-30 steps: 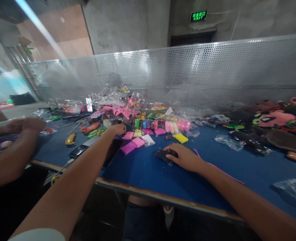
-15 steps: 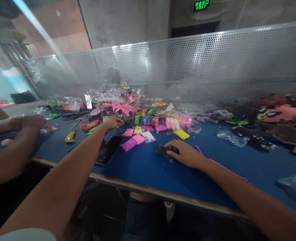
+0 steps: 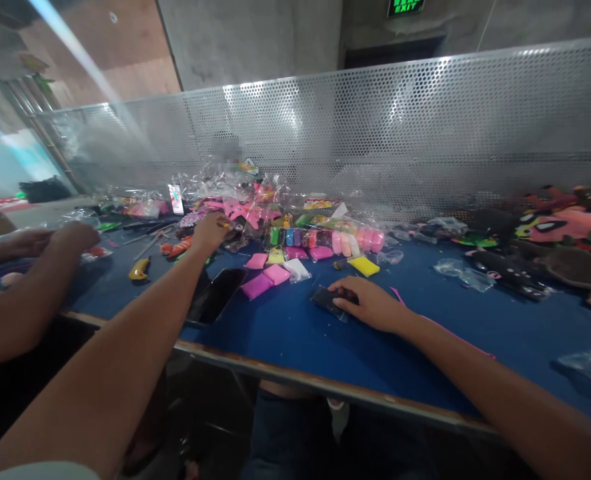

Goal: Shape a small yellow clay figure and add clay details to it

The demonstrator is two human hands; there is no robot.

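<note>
Under right fingers [image 3: 348, 301]: dark packet [image 3: 328, 300], pressed flat on table [image 3: 295, 333]. Left hand [image 3: 210, 231] reaches into cellophane pile [image 3: 235, 200], curled, possibly gripping something. Risk: sleeve sweeps phone [image 3: 218, 295] off the edge.

Green sign [image 3: 405, 7] above doorway reads "EXIT".

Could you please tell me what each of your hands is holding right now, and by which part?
The right hand presses flat on a dark packet, covering its right end. Whether the left hand grips anything cannot be told.
</note>
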